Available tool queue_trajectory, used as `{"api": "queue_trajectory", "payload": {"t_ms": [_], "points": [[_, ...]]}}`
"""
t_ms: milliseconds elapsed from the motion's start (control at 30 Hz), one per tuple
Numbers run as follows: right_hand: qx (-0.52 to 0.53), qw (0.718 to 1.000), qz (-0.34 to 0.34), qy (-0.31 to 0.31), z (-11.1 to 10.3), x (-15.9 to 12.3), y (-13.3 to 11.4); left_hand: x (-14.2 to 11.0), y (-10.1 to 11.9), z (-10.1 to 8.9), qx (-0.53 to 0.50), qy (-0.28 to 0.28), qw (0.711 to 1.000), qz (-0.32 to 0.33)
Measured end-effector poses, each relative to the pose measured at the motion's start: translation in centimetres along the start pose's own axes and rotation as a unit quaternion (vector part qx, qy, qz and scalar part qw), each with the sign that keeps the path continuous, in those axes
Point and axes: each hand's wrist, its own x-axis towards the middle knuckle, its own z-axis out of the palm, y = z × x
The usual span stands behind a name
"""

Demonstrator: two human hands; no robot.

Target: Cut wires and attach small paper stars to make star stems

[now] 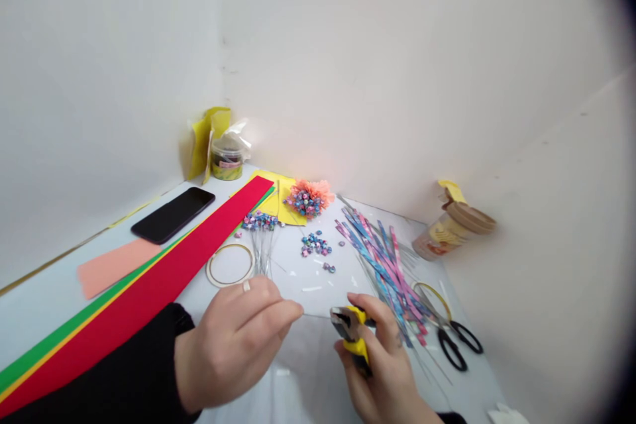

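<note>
My left hand [238, 338], with a ring on one finger and a black sleeve, pinches the end of a thin wire [318, 315] that runs toward my right hand. My right hand [385, 361] grips yellow-handled pliers [352, 334], whose jaws point left at the wire. Just beyond the hands lie a bundle of thin wires tipped with small paper stars [260, 232], loose blue and pink paper stars [315, 244] and a pile of pink and blue paper strips [382, 258].
Red [149, 291], green and yellow foam sheets lie diagonally on the left beside a black phone [173, 214] and a pink sheet [114, 265]. A tape ring [230, 265], black scissors [454, 338], a tipped tan jar [452, 228], a small jar [226, 160] and an orange flower [311, 195] stand near the walls.
</note>
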Motion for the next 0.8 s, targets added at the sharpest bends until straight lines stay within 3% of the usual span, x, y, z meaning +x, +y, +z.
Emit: {"api": "queue_trajectory", "payload": {"t_ms": [167,800], "points": [[-0.002,1.000,0.013,-0.004,-0.13,-0.26,0.11,-0.17,-0.25,0.00,0.027,0.004,0.999,0.024],[0.003,1.000,0.002,-0.003,-0.15,-0.34,0.22,-0.12,-0.15,0.08,0.033,-0.009,0.999,0.021]]}}
